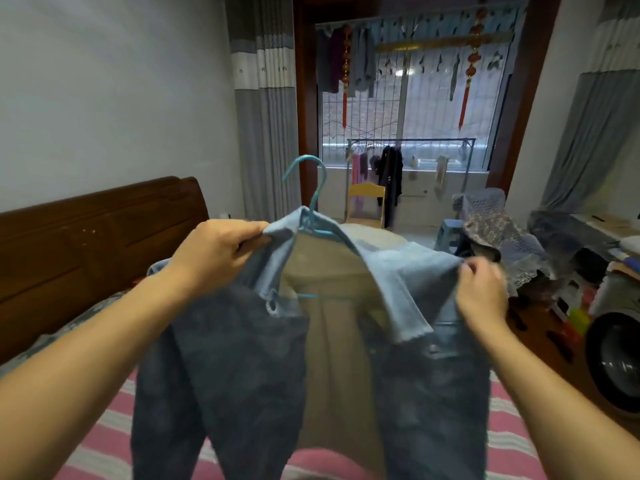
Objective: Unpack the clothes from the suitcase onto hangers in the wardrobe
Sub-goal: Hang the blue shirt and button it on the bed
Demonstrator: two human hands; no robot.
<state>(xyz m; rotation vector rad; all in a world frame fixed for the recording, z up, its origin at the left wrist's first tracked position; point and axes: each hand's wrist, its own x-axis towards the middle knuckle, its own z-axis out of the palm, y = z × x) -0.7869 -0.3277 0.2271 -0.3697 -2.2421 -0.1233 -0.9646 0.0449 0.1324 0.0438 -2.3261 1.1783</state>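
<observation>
Denim, dark blue with a paler collar, makes up the jacket (pixel 221 358) held up in mid-air above the bed (pixel 114 420). It sits on a teal hanger (pixel 313 199) whose hook stands clear above the collar. The left hand (pixel 218 251) pinches the collar edge on its side, fingers curled round the cloth. The right hand (pixel 479 292) pinches the fabric at the opposite shoulder.

Handling, as a judgement: the cloth is thick and fairly heavy, soft enough to sag, and not fragile. It should grip well and not slip. Best hold points are the shoulder seams or the collar, close to the hanger arms, so the weight stays centred. To carry it, take the hanger at the base of the hook.

Containers: neither the suitcase nor the wardrobe is in view. A clothes rack (pixel 412 142) near the window carries several hanging garments.
</observation>
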